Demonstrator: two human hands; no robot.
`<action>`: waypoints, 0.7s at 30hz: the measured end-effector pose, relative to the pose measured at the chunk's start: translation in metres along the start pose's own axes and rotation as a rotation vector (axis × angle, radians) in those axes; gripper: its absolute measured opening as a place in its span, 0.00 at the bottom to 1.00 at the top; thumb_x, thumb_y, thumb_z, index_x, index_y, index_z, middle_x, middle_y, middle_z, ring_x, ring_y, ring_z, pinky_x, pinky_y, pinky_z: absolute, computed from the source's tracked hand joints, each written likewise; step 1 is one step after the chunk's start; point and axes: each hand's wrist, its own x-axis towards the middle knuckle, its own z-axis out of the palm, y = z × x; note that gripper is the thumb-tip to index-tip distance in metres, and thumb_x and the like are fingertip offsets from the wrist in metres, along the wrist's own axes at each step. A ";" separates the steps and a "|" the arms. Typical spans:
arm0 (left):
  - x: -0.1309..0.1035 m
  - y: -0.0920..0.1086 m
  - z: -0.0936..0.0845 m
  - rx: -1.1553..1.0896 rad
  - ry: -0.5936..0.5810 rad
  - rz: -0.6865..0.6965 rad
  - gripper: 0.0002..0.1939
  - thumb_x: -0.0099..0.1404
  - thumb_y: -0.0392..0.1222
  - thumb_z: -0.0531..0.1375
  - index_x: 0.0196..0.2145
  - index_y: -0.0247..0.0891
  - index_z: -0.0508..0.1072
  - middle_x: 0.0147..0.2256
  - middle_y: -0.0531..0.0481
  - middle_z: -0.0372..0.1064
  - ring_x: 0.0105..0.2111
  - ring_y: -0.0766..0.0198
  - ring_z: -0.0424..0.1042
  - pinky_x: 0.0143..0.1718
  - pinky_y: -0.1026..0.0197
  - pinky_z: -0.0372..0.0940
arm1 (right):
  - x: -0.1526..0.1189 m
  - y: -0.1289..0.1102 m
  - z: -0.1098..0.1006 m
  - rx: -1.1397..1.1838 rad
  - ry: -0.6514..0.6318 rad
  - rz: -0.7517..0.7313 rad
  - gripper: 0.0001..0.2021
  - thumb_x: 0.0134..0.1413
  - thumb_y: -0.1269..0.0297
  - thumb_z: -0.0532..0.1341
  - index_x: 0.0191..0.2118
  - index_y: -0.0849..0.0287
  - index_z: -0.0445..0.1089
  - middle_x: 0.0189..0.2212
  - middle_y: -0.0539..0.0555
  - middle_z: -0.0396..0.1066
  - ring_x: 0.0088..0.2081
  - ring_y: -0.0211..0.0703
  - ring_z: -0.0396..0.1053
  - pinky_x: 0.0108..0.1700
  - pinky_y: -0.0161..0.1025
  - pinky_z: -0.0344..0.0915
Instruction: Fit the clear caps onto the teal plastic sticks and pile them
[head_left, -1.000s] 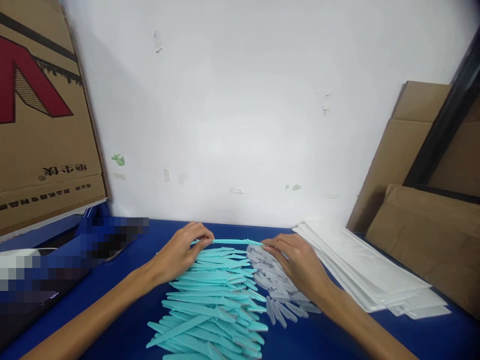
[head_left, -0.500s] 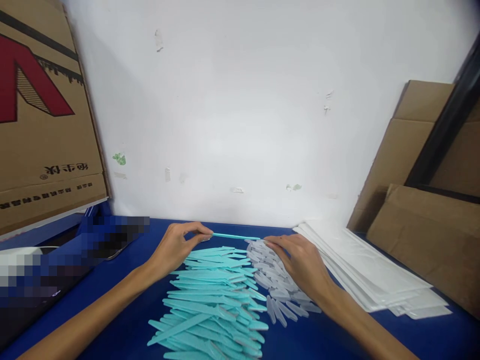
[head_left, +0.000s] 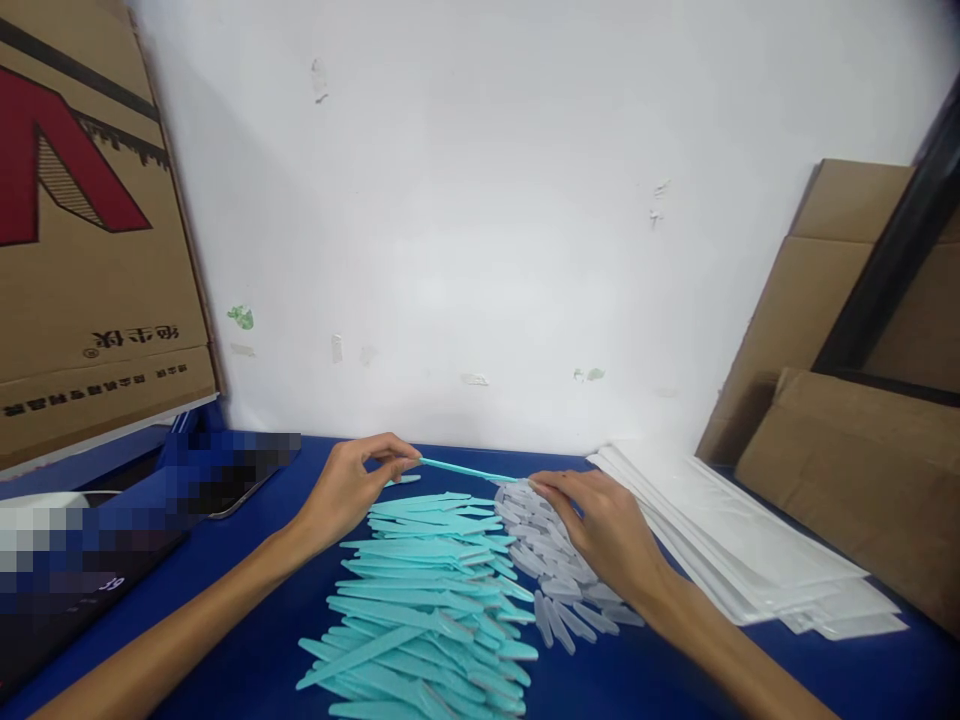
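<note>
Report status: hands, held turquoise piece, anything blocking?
Left hand pinching turquoise piece by one end; right hand at other end, grip unclear. Piece slopes down rightward. Nothing seen blocking it.

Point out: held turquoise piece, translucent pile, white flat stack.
Held turquoise piece (head_left: 469, 470): head view, mid-length.
Translucent pile (head_left: 546, 545): head view, middle of visible pieces.
White flat stack (head_left: 750, 548): head view, middle of top surface.

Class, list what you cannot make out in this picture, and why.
All in the head view:
Held teal strip: left end hidden by the left hand.
Teal pile: near end cut off by the bottom edge.
Printed carton: cut off by the left edge.
Dark item: partly pixelated.
</note>
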 end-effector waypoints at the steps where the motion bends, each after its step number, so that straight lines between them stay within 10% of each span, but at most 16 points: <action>1: 0.000 0.000 0.000 -0.001 0.001 -0.008 0.11 0.66 0.49 0.62 0.35 0.40 0.80 0.30 0.51 0.78 0.29 0.62 0.74 0.32 0.62 0.67 | 0.000 0.000 0.000 0.004 -0.003 -0.004 0.13 0.72 0.62 0.54 0.46 0.53 0.77 0.39 0.52 0.82 0.39 0.46 0.79 0.42 0.41 0.71; 21: 0.001 -0.005 -0.002 0.055 -0.031 0.011 0.11 0.66 0.49 0.61 0.35 0.41 0.80 0.30 0.52 0.77 0.28 0.63 0.71 0.31 0.63 0.62 | -0.001 -0.005 0.000 0.036 -0.037 -0.030 0.12 0.72 0.63 0.55 0.46 0.53 0.77 0.38 0.52 0.82 0.36 0.46 0.78 0.40 0.41 0.67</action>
